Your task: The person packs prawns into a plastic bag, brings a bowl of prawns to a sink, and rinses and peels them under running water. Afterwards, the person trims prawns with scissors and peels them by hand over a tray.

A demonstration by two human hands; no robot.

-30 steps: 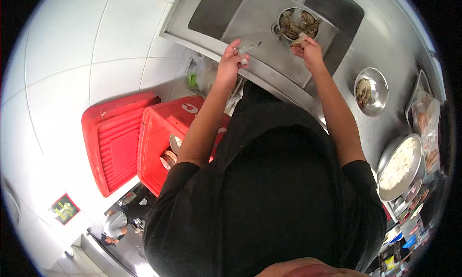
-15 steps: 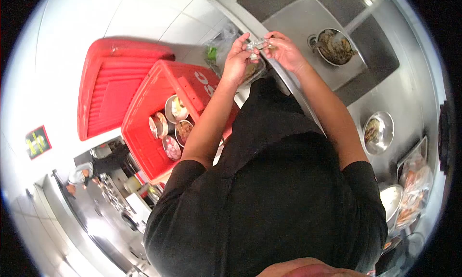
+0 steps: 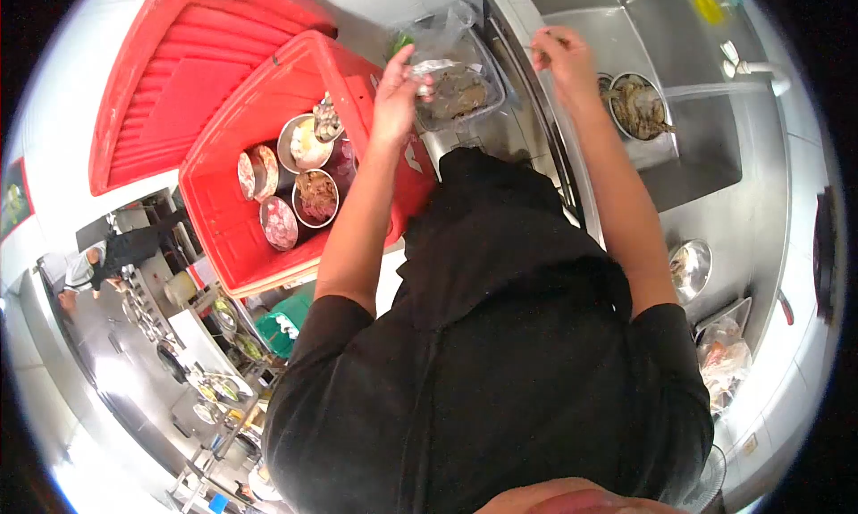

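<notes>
My left hand is above the near side of a clear plastic tub. Its index finger points up, while a small pale, shiny piece shows at the thumb and fingertips; I cannot make out what it is. Greyish-brown pieces lie in the tub, with a clear plastic bag crumpled over its far edge. My right hand is raised over the sink's left rim, fingers curled together. Whatever they may hold is hidden. Close by in the sink, a round metal bowl holds whole grey-brown shrimp.
An open red cooler box at left holds several bowls of food, its red lid leaning behind. A faucet reaches over the sink. Right on the counter are a metal bowl and a bagged tray. Another person stands far left.
My hands were together over the sink edge at a small clear, shiny piece. They are now apart, the left over the tub and the right by the sink. The view has shifted.
</notes>
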